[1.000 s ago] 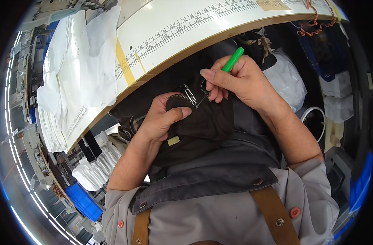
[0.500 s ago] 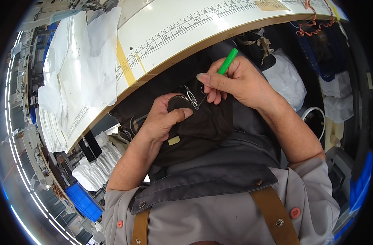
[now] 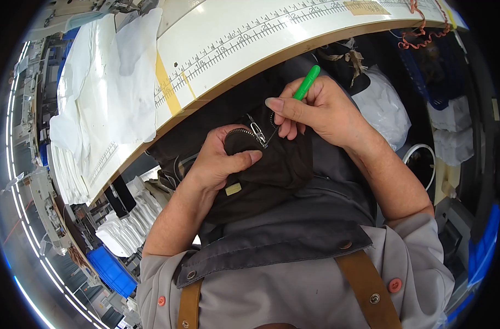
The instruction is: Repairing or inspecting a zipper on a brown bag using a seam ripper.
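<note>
A dark brown garment lies across my lap, with a metal zipper curving through it and a silvery zipper slider near its middle. My left hand is closed on the cloth beside the zipper teeth, its thumb on top just below the slider. In my right hand is a slim green-handled tool, pinched between thumb and fingers. A thin shaft seems to run down from these fingers to the lower end of the slider. The curled fingers also hide part of the zipper's other side.
Ahead of me curves the edge of a white table printed with a ruler scale. White cloth pieces hang over its left part. A white plastic bag sits right of my forearm, and a blue bin stands at lower left.
My left thumb has slid slightly to the right over the cloth. The right hand and green-handled tool have barely shifted.
</note>
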Available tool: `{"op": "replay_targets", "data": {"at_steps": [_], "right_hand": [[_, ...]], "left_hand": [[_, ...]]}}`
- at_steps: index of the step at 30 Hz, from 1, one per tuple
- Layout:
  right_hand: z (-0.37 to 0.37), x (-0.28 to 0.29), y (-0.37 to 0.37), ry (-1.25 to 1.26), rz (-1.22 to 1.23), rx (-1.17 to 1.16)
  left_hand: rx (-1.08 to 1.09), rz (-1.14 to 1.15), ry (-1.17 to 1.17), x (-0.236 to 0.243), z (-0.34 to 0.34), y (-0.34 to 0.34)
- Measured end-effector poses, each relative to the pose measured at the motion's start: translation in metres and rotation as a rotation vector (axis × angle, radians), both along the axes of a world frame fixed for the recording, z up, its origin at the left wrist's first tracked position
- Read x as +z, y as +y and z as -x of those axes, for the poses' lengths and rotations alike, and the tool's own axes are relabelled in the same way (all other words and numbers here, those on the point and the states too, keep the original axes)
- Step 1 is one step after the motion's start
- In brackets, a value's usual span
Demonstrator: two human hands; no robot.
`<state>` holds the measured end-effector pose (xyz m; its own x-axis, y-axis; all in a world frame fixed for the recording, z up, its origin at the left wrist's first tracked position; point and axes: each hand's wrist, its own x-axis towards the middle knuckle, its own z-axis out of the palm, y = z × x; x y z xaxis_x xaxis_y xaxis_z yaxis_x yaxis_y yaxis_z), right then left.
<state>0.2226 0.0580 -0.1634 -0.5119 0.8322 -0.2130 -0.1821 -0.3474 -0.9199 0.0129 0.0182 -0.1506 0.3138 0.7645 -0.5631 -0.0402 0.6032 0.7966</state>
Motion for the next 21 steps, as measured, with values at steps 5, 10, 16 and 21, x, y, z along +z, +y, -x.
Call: {"op": "replay_targets", "data": {"at_steps": [5,10,16,21], "right_hand": [[0.0010,0.0012,0.0000,0.009,0.002,-0.002],[-0.0011,0.0023,0.0002,-0.048,-0.010,0.005],[-0.0065,0.0025,-0.0021,0.000,0.017,-0.088],[-0.0082,-0.0004,-0.0083,0.036,0.017,-0.131]], "left_hand": [[-0.028,-0.011,-0.015,-0.0072,0.0051,-0.0004],[-0.038,-0.005,-0.039,-0.0078,0.0048,0.0014],[-0.025,-0.011,-0.063,-0.0063,0.0033,0.0013],[-0.039,0.015,-0.073,-0.0109,0.0061,0.0019]]}}
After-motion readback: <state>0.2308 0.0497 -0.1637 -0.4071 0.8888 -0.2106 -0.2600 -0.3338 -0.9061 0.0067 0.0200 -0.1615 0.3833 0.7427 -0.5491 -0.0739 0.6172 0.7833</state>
